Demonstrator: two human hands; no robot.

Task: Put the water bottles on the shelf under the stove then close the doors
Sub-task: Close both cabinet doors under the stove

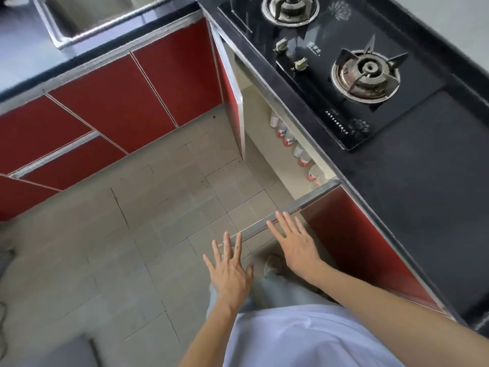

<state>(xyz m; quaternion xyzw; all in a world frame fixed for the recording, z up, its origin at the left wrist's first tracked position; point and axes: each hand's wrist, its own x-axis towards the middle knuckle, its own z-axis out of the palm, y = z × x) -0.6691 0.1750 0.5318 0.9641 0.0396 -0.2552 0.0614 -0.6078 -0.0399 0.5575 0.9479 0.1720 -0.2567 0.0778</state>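
Water bottles [288, 140] stand on the shelf [264, 157] under the stove [330, 64]. Your left grip [230, 271] and right grip [296, 242] are flat and empty by the near door [357, 234]. It looks stiff and light, so push its metal edge [304, 203].

Shelf [267, 154] under the stove [341, 75]: pale surface, front open to view. Water bottles [289, 139] stand on it in one row toward the back, just under the worktop edge, packed close, red-and-white labels. Only upper parts show, so exact count unclear. Worktop [412, 202] above: black, w/ the two-burner stove set into it. Floor [158, 213]: grey-beige tiles, a shoe [272, 263] planted on it nr the cabinet.
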